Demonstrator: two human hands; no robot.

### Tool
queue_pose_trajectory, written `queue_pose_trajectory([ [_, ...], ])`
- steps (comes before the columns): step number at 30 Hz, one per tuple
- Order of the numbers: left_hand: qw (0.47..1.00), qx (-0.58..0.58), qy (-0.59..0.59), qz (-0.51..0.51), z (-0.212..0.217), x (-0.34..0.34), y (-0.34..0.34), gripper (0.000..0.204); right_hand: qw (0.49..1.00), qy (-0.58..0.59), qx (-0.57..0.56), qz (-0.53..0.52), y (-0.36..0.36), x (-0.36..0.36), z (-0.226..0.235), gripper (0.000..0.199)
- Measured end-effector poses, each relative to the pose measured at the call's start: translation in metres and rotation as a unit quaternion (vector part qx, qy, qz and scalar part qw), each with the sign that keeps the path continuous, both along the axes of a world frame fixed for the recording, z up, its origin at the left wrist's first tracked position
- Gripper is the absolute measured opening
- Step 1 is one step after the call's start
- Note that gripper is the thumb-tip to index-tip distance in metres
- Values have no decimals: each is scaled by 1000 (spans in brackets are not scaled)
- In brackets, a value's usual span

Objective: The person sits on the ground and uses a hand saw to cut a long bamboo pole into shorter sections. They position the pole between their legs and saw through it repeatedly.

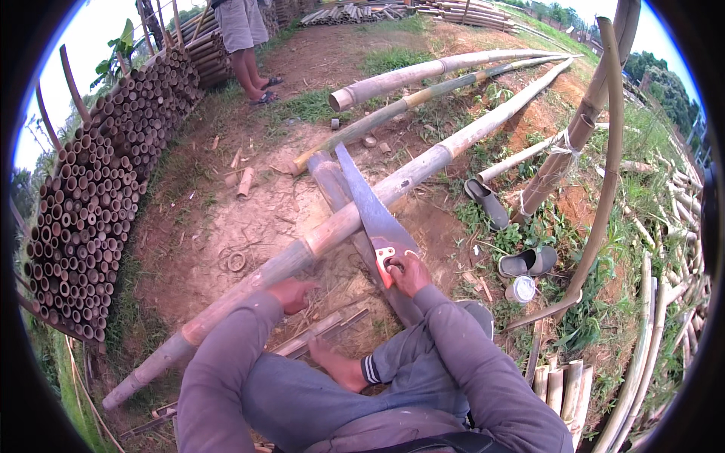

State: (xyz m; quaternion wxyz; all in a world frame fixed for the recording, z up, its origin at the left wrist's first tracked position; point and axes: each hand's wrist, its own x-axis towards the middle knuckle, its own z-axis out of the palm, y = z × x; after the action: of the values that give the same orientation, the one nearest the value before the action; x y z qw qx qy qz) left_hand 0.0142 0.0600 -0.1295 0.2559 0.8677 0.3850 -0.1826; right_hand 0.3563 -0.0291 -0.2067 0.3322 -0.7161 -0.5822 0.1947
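The bamboo pole slants before me over a dark beam, partly hidden by the saw across it. My right hand grasps the saw's handle; my left hand blurs beside the pole, its finger closure impossible to make out. Dark shoes lie rightward, near a white cup, contents unseen. The frame crops a bystander.

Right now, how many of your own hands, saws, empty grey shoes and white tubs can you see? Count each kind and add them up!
Hands: 2, left hand and right hand
Saw: 1
Empty grey shoes: 2
White tub: 1
Total: 6
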Motion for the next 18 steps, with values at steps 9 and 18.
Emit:
queue_pose_trajectory([
  [9,999,-23,5,-28,-6,23,14,63,999,-36,-9,2,0,0,-12,33],
  [18,999,-42,-18,-9,-1,9,11,65,999,-39,-2,4,-1,-3,-4,33],
])
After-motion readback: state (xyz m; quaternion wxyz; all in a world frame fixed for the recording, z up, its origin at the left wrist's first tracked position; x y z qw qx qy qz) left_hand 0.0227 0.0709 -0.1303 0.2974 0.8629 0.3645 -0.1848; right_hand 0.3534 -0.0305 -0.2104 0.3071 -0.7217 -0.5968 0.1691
